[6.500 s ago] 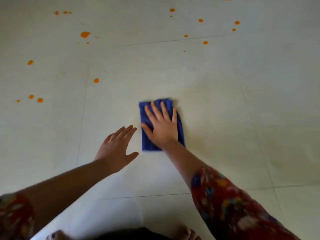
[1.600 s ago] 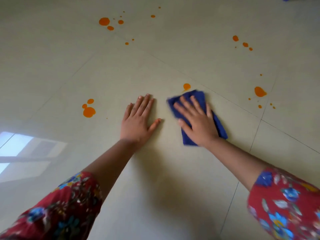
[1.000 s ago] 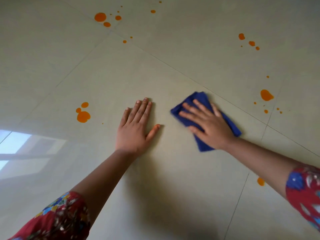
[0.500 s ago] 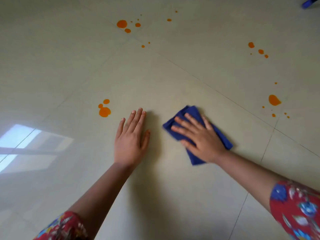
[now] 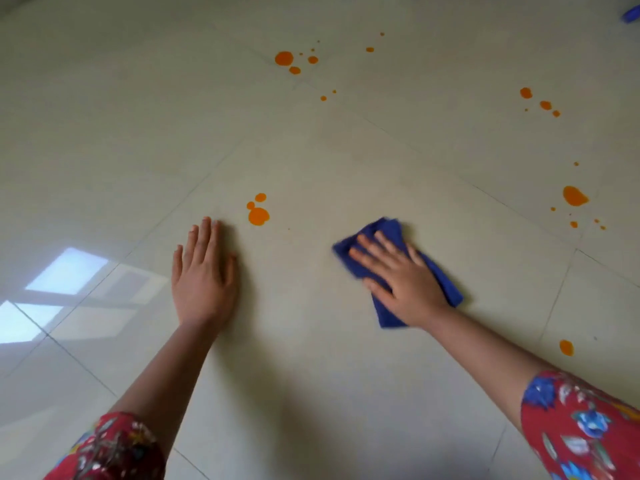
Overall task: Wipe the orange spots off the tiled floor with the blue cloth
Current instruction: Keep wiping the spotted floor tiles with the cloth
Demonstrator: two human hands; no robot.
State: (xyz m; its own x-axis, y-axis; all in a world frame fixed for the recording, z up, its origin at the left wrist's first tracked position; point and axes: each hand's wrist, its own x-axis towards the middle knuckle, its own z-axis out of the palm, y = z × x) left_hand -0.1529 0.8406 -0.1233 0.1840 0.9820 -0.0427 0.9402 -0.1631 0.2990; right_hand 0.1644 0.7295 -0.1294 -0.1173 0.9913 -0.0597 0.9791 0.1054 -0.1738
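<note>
The left hand (image 5: 204, 271) lies flat on the tiled floor (image 5: 311, 358), fingers straight and close together, holding nothing. Its fingertips sit near the orange cluster (image 5: 258, 215), and I judge that a slip forward would smear it. To the right, the right hand (image 5: 401, 275) presses spread fingers onto the folded blue cloth (image 5: 382, 227), which is apart from every spot. Further right, the lone orange spot (image 5: 566, 347) lies near the sleeve (image 5: 581, 427), which could drag through it.

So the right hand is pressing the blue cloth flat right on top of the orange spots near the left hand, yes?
Not quite. In the head view the right hand presses the blue cloth flat on bare tile, apart from the orange spots near the left hand.
</note>
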